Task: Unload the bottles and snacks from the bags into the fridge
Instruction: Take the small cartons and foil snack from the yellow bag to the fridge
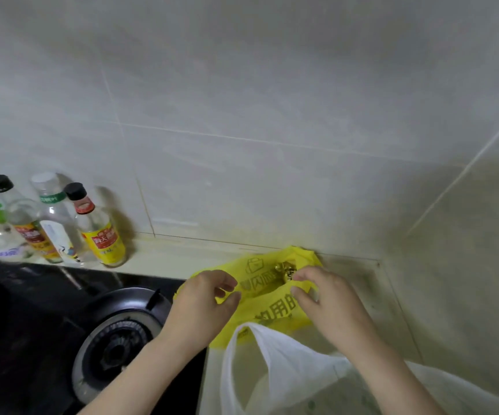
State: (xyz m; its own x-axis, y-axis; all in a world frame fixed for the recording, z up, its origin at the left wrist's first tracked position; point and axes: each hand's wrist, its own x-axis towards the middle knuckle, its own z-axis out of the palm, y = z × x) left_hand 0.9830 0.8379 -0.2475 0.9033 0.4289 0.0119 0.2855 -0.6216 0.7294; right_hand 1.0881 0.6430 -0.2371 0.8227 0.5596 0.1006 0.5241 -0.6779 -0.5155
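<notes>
Head view, nearest item first. White bag slumps below my wrists with its mouth gaping; its contents cannot be read through the film. To its left, the stove burner sits just beside my left forearm, with no flame visible.

My left hand has its fingers curled at the left edge of the yellow bag; I cannot tell whether they have any plastic pinched. My right hand has its fingers clamped on a fold of the same bag. Between the two hands, at the bag's mouth, a gold-wrapped packet shows, partly covered. The yellow bag lies in the corner of the desk, against the wall. The fridge is not in view.

Risks, as judged:
- If only my right hand has a sure hold, pulling the mouth open may drag the whole bag and bury the packet again.
- The film looks thin, so a sharp tug could tear it.
- The bag's left edge lies close to the burner. If that metal is hot, the plastic could melt; I cannot tell.
- The white bag's handle loop stands between my forearms and could snag a wrist as I lift.
- The condiment bottles stand well apart by the wall. They could be mistaken for the bottles to unload.
</notes>
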